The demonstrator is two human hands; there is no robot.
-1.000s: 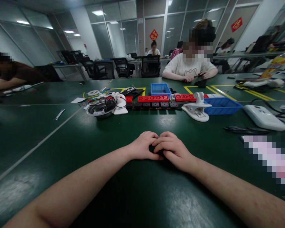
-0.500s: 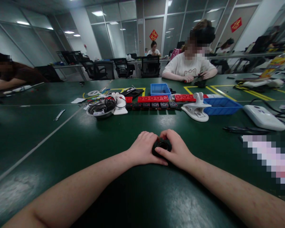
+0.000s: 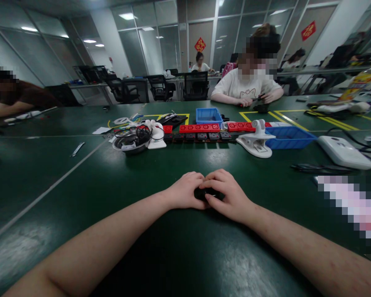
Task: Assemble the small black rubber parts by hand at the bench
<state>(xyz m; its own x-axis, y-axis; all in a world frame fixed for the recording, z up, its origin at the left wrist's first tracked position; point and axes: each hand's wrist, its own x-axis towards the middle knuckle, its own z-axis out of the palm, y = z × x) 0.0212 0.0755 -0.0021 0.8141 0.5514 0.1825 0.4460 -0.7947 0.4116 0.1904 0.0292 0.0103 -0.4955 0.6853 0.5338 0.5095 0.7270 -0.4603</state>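
Observation:
My left hand [image 3: 185, 190] and my right hand [image 3: 227, 194] meet at the middle of the green table [image 3: 80, 185], fingers curled round a small black round part [image 3: 205, 193]. Both hands grip it, and it rests low against the table top. Only a sliver of the part shows between the fingers; its shape is mostly hidden.
Beyond my hands lie a row of red and black sockets [image 3: 204, 132], two blue bins [image 3: 208, 115] [image 3: 289, 138], a metal bowl with cables [image 3: 132, 141], two white clip-shaped devices [image 3: 256, 142] and a white box [image 3: 343, 152]. A person in a white shirt [image 3: 247, 88] sits opposite.
Half a second ago my fingers were spread so the black ring showed from above; now they have closed over it again and the part sits lower.

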